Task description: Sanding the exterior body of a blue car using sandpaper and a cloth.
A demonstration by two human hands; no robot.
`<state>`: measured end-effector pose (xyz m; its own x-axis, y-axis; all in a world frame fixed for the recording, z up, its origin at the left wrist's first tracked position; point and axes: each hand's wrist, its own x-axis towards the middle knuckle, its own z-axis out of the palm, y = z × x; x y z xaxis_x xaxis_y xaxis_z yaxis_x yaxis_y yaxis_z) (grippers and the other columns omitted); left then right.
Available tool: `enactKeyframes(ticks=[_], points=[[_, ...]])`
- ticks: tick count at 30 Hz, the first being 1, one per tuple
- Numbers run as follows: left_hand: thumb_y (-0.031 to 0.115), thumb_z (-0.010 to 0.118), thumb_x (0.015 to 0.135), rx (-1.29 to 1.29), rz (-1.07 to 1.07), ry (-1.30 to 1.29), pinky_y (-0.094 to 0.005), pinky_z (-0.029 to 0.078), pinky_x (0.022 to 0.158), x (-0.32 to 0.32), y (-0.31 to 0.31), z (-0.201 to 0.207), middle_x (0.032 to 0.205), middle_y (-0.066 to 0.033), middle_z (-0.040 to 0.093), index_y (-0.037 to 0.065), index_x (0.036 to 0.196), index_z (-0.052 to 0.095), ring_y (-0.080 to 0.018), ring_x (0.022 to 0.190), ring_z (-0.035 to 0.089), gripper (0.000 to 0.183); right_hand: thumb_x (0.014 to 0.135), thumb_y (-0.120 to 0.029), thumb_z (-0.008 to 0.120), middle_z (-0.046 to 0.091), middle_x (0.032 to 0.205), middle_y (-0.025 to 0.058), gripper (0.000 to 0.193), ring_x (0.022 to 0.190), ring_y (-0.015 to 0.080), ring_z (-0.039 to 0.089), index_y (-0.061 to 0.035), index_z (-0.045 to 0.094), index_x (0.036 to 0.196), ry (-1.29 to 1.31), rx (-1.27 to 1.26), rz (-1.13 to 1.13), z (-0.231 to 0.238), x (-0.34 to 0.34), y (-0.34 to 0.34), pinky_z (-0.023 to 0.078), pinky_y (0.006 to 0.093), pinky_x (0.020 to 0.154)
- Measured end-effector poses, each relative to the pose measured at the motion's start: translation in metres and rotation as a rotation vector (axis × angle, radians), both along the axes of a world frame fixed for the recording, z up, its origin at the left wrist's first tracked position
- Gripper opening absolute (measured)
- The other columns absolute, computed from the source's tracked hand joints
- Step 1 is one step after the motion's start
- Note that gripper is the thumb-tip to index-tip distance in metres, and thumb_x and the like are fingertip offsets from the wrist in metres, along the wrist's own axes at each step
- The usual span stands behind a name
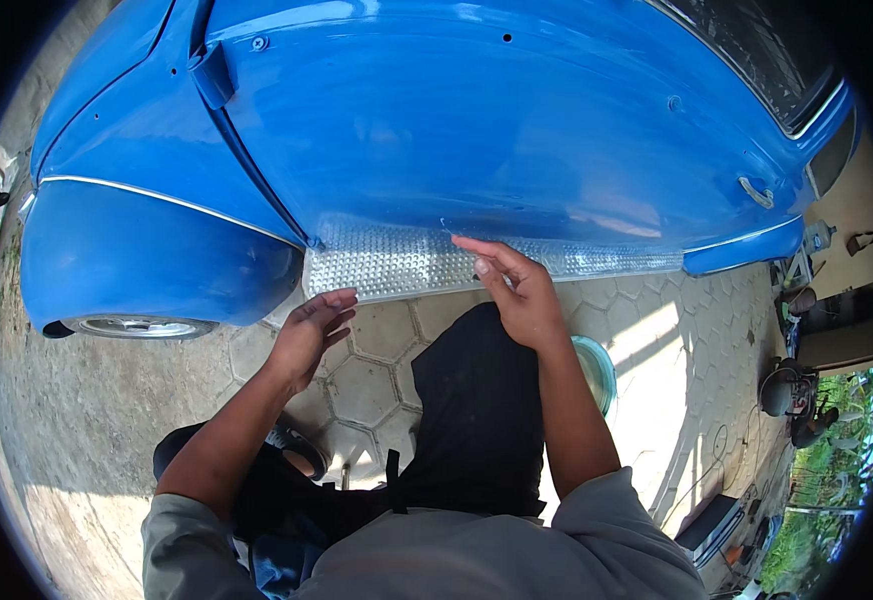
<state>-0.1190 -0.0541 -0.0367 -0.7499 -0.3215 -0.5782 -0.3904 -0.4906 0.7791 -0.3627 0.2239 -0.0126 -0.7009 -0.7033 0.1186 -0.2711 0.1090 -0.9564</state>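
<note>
Your left hand [312, 335], loosely released, is by the studded running board's [397, 268] outer edge; your right hand [519, 298], also unclenched, is over its middle.

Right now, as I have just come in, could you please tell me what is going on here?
A person is working bare-handed beside a blue car door, above a textured silvery running board. The left hand, fingers loosely curled, is at the board's outer edge near the fender. The right hand is open, fingers toward the door's bottom. Contact is unclear; neither visibly holds anything.
</note>
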Motion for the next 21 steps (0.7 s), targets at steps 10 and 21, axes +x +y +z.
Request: enactKeyframes(ticks=[10,21], points=[[0.014,0.076,0.121,-0.851,-0.574,-0.059,-0.0546,0.059,0.128,0.049,-0.015,-0.007,0.172,-0.0213,0.07,0.006,0.17,0.065,-0.043,0.155,0.072,0.051,0.117,-0.024,0.072,0.087,0.129,0.0282,0.027,0.124,0.0444,0.086,-0.0035,0.085,0.128,0.14,0.977,-0.507,-0.232,-0.125,0.21,0.068,0.0555,0.112],[0.045,0.074,0.121,-1.141,-1.04,-0.343,-0.0591,0.059,0.131,0.064,-0.015,-0.062,0.196,-0.0224,0.042,0.012,0.186,0.047,-0.0461,0.168,0.06,0.078,0.104,-0.05,0.093,0.075,0.16,0.0273,0.093,0.141,0.0546,0.074,-0.0228,0.051,0.183,0.067,1.171,-0.149,-0.511,-0.125,0.161,0.062,0.0654,0.119]])
